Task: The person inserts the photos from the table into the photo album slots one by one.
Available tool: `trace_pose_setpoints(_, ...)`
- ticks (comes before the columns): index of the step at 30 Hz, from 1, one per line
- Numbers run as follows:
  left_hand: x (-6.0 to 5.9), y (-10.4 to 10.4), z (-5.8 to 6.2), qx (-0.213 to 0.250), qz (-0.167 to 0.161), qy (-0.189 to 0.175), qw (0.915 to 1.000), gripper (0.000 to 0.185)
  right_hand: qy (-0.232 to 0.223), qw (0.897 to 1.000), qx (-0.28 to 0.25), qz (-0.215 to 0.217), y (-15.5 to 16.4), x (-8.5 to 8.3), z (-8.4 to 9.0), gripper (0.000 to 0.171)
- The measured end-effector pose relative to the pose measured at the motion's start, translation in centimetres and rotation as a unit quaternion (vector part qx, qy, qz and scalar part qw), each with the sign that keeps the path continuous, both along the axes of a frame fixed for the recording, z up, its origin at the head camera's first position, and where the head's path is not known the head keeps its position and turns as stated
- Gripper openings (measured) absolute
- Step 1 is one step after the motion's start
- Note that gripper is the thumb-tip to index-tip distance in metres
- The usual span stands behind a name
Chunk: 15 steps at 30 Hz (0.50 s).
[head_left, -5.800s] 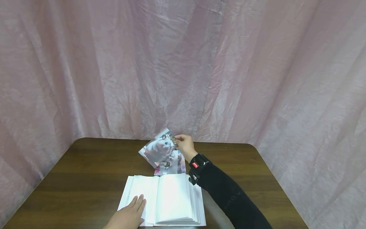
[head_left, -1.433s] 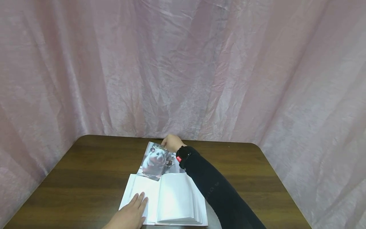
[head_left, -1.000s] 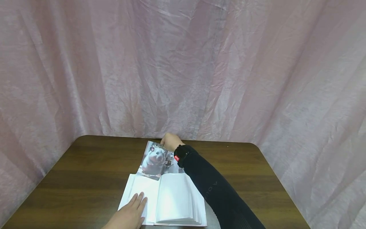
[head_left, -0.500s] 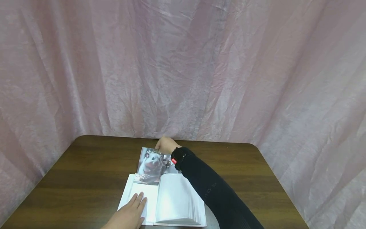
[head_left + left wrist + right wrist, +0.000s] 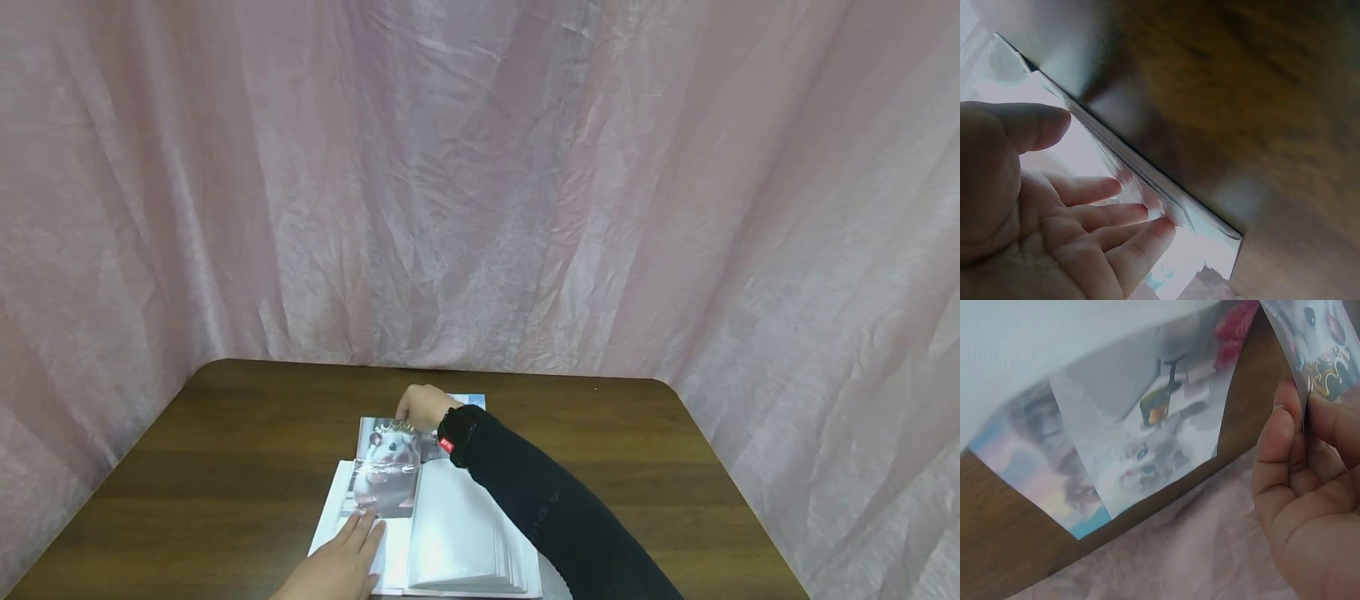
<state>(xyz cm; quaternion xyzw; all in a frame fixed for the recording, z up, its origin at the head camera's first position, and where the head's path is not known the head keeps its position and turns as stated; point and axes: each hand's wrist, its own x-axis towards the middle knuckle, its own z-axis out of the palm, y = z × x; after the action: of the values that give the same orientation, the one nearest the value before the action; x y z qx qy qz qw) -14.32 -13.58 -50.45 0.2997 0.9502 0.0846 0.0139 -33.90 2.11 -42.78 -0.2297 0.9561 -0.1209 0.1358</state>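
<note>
A: what are the hands doing?

B: right hand (image 5: 427, 407) is pinching the crowned-critter photo (image 5: 386, 485) near its far right corner. left hand (image 5: 339, 557) lies on the open album (image 5: 450, 533), fingers straight.

A: and the photo's where?

B: mostly over the left page, top sticking out past the far edge. cat photo (image 5: 1138, 440) overlaps another print (image 5: 1032, 469) on the table (image 5: 187, 475) behind.

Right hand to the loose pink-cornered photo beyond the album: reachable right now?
Probably not as is: the right hand pinches the crowned-animal photo and would likely need to release it first. Otherwise yes; the pink-cornered photo lies close by, its far edge uncovered in the right wrist view.
</note>
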Motion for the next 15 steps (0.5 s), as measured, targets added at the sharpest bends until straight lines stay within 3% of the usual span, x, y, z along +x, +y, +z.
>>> trace_pose_setpoints(15, -0.2, -0.1, -0.1, 0.007, 0.008, -0.041, 0.9991, 0.064, -0.019, 0.999, 0.014, 0.025, -0.4, 0.7, -1.4, 0.030)
